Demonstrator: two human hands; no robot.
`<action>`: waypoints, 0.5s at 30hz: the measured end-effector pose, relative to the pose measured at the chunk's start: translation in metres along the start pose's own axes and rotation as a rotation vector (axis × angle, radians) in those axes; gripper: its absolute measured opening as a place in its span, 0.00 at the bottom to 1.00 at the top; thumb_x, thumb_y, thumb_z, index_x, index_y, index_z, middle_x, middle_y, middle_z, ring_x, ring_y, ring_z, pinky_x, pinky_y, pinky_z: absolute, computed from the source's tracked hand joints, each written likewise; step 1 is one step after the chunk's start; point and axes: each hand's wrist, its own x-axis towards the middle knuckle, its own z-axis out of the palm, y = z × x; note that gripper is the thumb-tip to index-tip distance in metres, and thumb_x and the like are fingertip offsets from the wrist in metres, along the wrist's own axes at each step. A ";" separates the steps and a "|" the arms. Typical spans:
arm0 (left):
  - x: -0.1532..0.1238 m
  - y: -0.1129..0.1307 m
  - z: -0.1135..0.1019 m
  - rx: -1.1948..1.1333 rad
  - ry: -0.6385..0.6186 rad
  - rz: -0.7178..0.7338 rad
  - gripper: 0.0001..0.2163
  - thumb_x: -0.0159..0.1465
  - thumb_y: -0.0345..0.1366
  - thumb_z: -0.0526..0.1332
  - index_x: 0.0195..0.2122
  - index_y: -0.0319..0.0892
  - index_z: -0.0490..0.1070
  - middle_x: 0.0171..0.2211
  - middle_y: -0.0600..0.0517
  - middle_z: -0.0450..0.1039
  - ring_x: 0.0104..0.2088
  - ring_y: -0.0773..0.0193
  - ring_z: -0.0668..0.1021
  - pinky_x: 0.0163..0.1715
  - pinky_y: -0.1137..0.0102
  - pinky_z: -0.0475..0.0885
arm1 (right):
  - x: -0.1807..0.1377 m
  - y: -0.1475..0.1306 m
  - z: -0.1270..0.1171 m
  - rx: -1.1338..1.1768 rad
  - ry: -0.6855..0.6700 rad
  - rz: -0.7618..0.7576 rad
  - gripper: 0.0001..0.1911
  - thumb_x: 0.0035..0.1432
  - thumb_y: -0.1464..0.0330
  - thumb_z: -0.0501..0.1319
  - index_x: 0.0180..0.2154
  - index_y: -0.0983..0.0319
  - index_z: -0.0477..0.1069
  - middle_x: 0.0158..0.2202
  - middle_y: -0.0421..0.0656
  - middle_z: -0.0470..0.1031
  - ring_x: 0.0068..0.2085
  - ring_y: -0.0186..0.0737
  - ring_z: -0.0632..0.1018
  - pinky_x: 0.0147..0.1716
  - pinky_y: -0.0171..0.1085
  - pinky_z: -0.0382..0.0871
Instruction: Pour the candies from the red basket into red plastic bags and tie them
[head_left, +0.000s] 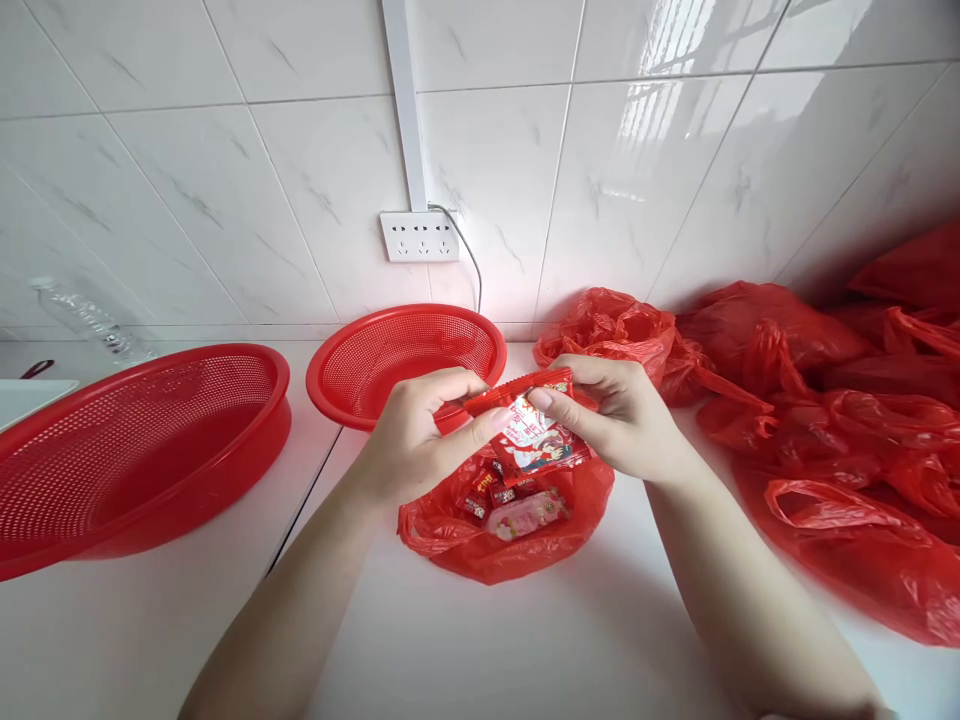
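Note:
Between my two hands is a red snack packet (pixel 534 440) with white lettering and a cartoon figure on its front. My left hand (pixel 427 430) pinches its left side, thumb on the front. At the upper right corner my right hand (pixel 619 415) grips the same packet, its thumb also across the front. Just beneath sits an open red plastic bag (pixel 491 565) on the white table. Inside the bag lie several small red wrapped sweets (pixel 484 490) and a pink wrapped snack (pixel 529 515). The fingers behind the packet are partly hidden.
Two red perforated baskets, a large one (pixel 255 470) at the left and a smaller one (pixel 334 395) near the wall, stand on the table. Several filled red plastic bags (pixel 780 330) crowd the right. A clear bottle (pixel 94 320) and a wall socket (pixel 420 237) are behind.

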 end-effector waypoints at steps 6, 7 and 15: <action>0.001 -0.004 0.000 0.159 0.042 0.148 0.10 0.65 0.36 0.61 0.26 0.41 0.68 0.25 0.55 0.67 0.26 0.68 0.68 0.27 0.69 0.64 | 0.000 0.000 0.002 -0.011 -0.062 0.073 0.05 0.57 0.68 0.67 0.36 0.60 0.74 0.32 0.38 0.73 0.32 0.33 0.72 0.32 0.33 0.66; 0.001 -0.005 0.001 0.194 0.052 0.173 0.10 0.65 0.36 0.61 0.26 0.41 0.68 0.24 0.55 0.67 0.26 0.68 0.68 0.27 0.69 0.63 | 0.000 0.000 0.001 -0.019 -0.065 0.076 0.05 0.56 0.69 0.68 0.36 0.60 0.74 0.31 0.38 0.73 0.32 0.33 0.72 0.32 0.33 0.66; 0.001 -0.005 0.006 0.435 0.056 0.269 0.11 0.65 0.36 0.60 0.25 0.42 0.66 0.23 0.55 0.69 0.26 0.66 0.69 0.36 0.66 0.65 | 0.000 0.003 -0.002 -0.017 -0.089 0.099 0.04 0.53 0.73 0.66 0.34 0.62 0.75 0.28 0.38 0.75 0.28 0.32 0.72 0.28 0.32 0.66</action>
